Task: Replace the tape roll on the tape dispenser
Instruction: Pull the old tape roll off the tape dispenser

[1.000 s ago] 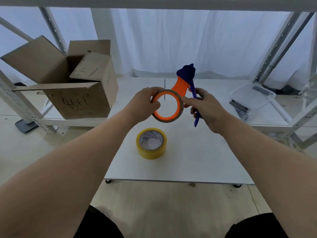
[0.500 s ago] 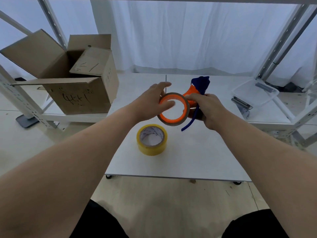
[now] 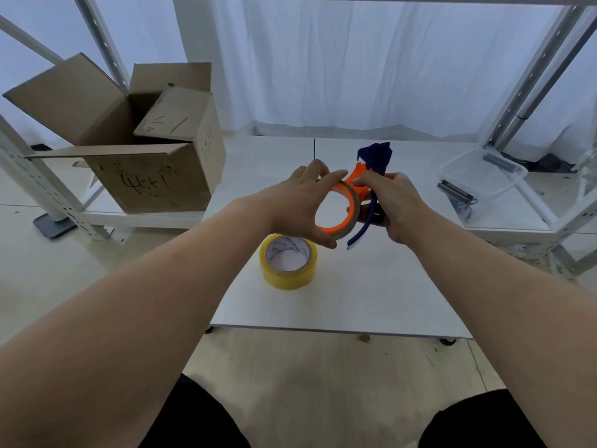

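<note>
I hold an orange and dark blue tape dispenser [image 3: 371, 166] above the white table [image 3: 355, 292]. Around its orange ring sits a thin brown cardboard core [image 3: 353, 215], tilted on edge. My left hand [image 3: 297, 205] has its fingers and thumb spread around the core's rim and grips it. The dispenser's body and blue handle are in my right hand [image 3: 391, 202], on the right side. A full yellow tape roll [image 3: 288, 261] lies flat on the table just below my left hand, apart from it.
An open cardboard box [image 3: 145, 156] stands on a low shelf at the left. A clear plastic tub [image 3: 481, 176] sits on the shelf at the right. White metal rack posts stand on both sides, a curtain behind.
Both hands have lowered the dispenser and turned it so the ring faces left and sideways. My left hand has moved from the ring's left edge to spread over its rim.
</note>
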The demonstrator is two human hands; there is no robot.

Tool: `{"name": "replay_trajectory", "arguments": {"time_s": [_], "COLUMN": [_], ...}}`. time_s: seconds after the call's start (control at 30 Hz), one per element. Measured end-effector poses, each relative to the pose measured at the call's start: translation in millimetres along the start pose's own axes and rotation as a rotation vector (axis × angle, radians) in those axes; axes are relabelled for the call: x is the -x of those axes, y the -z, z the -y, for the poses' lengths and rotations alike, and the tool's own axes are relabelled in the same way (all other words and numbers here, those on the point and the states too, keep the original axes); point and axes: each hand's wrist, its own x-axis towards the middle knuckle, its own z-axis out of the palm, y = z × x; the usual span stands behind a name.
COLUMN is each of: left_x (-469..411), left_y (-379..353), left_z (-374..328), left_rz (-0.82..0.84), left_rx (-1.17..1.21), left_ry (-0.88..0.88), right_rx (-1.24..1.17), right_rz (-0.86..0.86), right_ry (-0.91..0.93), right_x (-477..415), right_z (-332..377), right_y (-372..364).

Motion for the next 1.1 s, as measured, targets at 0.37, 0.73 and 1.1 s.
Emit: {"name": "replay_trajectory", "arguments": {"time_s": [0.37,0.73,1.1], "left_x": [-0.9,-7.0,0.1], "left_y": [-13.0,-21.8,-12.3], "left_z": [20.5,17.0,30.4], "left_rz": [-0.102,-0.265,-0.374], "left_rx": [0.025,0.140,0.196], "left_ry": [0.144,0.200,0.191], "right_rx": [-0.083,-0.007,-0.024], "right_rz": [0.078,0.051,-0.173], "right_ry": [-0.011,0.120,0.113], "right_x": [3.7,4.7,-5.9], "right_z": [3.8,6.0,-4.1], "right_y": [-8.2,0.1,8.7]}}
